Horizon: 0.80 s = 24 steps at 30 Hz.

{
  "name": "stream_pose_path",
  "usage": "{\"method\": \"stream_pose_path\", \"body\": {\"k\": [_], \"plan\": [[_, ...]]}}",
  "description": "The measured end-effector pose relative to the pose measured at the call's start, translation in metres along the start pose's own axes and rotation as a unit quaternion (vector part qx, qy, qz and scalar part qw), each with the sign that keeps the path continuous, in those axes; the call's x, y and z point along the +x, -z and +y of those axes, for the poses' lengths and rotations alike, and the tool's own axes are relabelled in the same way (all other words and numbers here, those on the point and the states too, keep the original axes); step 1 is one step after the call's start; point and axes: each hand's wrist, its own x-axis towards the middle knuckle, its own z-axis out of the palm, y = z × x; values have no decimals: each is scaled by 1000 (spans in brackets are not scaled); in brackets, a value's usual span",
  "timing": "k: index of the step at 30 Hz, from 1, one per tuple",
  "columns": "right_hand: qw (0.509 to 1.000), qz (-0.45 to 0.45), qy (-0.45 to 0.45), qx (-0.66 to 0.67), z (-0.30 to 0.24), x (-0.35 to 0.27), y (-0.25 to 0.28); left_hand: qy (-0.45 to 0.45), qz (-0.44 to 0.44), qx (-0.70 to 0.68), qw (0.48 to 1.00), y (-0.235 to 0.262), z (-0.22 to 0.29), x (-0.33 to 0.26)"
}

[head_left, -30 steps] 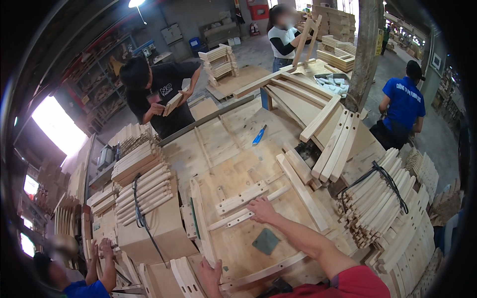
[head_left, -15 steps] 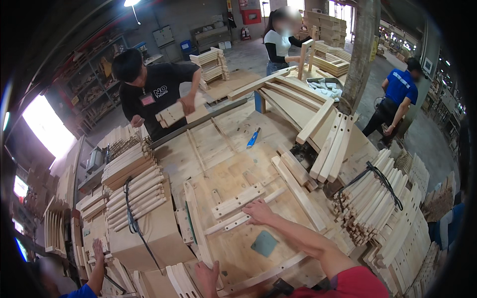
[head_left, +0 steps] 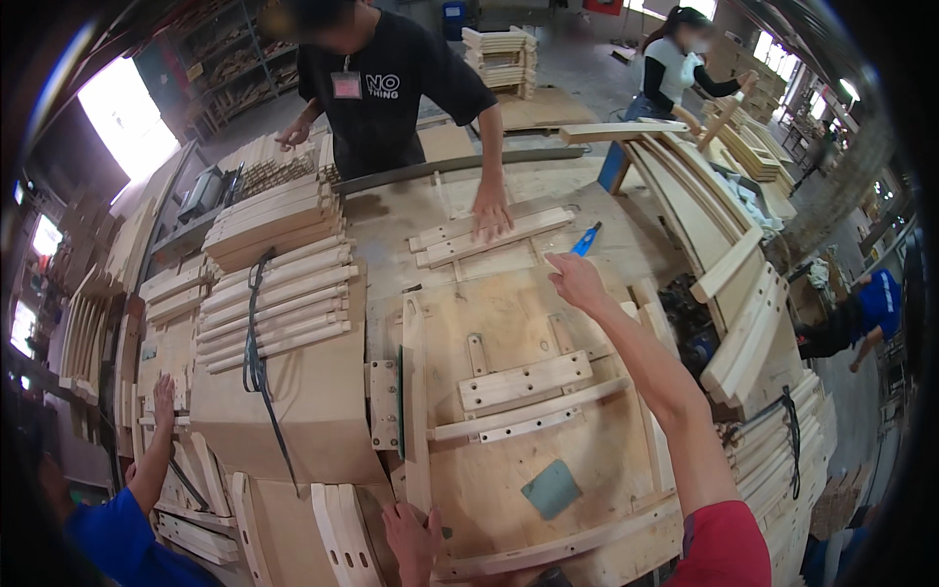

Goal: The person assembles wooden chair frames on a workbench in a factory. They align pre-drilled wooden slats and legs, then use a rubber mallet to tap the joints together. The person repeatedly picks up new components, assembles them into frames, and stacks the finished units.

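Note:
My left hand [head_left: 412,541] is closed around the near end of a long pale wooden rail [head_left: 416,421]. The rail stands on the left of a plywood worktop [head_left: 518,333]. Stretched forward over the worktop, my right hand [head_left: 579,281] holds nothing; its index finger extends near a blue-handled tool [head_left: 587,239]. Below that hand lie a short drilled wooden board [head_left: 525,383], a thin wooden strip [head_left: 533,411] and a narrow drilled strip [head_left: 528,427]. Across the worktop, a co-worker's hand [head_left: 492,213] presses on two drilled wooden boards [head_left: 494,238].
Stacked slats tied with a black strap [head_left: 256,323] lie to the left, on a cardboard-covered block [head_left: 284,430]. A wooden frame [head_left: 685,196] leans at the far right. Further slat bundles [head_left: 782,450] stand at right. Another person's hand [head_left: 163,399] is at lower left.
My right hand has left the drilled board and strips and moved forward. The co-worker has set the carried boards down on the worktop. My left hand stays at the rail's end.

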Motion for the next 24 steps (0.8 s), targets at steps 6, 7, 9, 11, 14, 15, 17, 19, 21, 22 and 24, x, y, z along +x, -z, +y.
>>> {"method": "stream_pose_path", "body": {"k": [6, 7, 9, 11, 14, 15, 17, 19, 21, 22, 24], "plan": [[981, 143, 131, -28, 27, 96, -83, 12, 52, -13, 998, -17, 20, -8], [981, 134, 128, -64, 29, 108, -90, 46, 51, -29, 997, -11, 30, -6], [978, 109, 125, -129, 25, 122, -102, 48, 39, -29, 998, -4, 29, -1], [989, 55, 77, -117, 13, 133, -110, 54, 26, -10, 998, 3, 28, -1], [985, -35, 67, -155, 10, 146, -94, 51, 17, 18, 998, 0, 31, -3], [979, -64, 71, -179, 13, 145, -84, 50, 19, 30, 998, -3, 29, -2], [992, -29, 72, -98, 19, 133, -60, 40, 26, 7, 999, -8, 29, -2], [995, -5, 79, -67, 19, 115, -31, 23, 31, -66, 997, -14, 28, 3], [992, -16, 122, -39, -23, 89, -20, 10, 89, -22, 996, -18, 14, -7], [991, -44, 118, -47, -35, 70, -10, -8, 113, -11, 993, -22, 8, -10], [986, -88, 123, -65, -43, 23, 5, 5, 90, -11, 996, -29, -1, -14]]}}
